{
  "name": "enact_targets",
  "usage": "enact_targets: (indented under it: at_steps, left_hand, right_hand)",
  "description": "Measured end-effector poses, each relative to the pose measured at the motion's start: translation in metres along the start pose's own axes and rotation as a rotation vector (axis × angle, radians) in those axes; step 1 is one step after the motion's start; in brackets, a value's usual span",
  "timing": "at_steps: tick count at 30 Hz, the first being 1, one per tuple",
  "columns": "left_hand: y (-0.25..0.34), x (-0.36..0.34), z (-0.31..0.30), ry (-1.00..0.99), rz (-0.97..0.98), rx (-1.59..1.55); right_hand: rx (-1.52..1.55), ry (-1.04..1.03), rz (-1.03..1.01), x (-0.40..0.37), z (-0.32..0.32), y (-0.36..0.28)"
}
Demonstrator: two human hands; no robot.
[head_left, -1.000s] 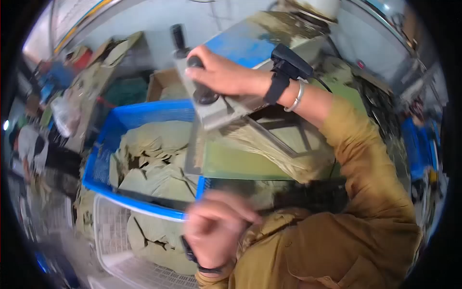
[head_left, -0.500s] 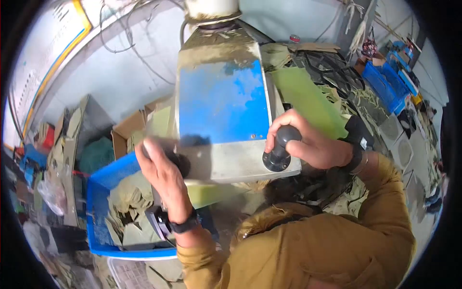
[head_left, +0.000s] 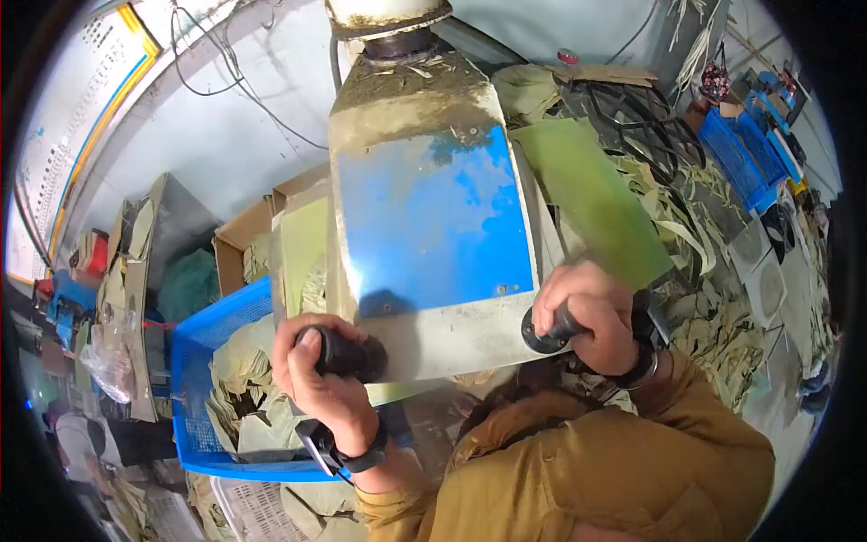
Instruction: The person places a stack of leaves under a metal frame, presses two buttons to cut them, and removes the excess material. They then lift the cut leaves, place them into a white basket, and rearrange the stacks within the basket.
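Observation:
A machine arm with a blue top plate (head_left: pixel 433 226) and a pale front edge reaches toward me. At its left front corner, my left hand (head_left: pixel 321 366) is wrapped round a black handle (head_left: pixel 341 352). My right hand (head_left: pixel 591 316) grips the matching black handle (head_left: pixel 551 327) at the right corner. Both wrists carry dark bands. Under the arm, a green board (head_left: pixel 587 194) shows on the right and another green surface (head_left: pixel 304 239) on the left. What lies directly beneath the arm is hidden.
A blue basket (head_left: pixel 194 406) of pale cut sheets stands at the left, beside a cardboard box (head_left: pixel 242 237). Black straps and sheet scraps (head_left: pixel 677 226) pile up at the right. Another blue basket (head_left: pixel 741 158) sits farther back.
My left hand has closed round its handle, where its fingers were looser before. The machine arm's front edge and my right hand appear slightly lower and farther right; the camera view has also shifted.

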State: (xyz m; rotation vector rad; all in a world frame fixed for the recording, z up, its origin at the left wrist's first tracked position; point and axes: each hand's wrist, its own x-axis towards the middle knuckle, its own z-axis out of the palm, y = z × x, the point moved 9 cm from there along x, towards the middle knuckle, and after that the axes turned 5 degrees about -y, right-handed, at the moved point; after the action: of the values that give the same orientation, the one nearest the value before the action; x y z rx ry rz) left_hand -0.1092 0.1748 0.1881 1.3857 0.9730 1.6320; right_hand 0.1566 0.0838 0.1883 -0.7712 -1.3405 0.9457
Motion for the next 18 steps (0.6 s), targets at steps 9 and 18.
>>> enact_targets:
  at_steps: [9,18]
  left_hand:
    - [-0.019,-0.009,0.0,0.069,0.013,0.022]
    - [-0.017,-0.003,-0.005,0.076,0.067,0.075]
  right_hand:
    - [0.033,0.024,0.007,-0.005,-0.008,0.018]
    - [-0.064,-0.116,-0.068,0.0,0.002,0.014]
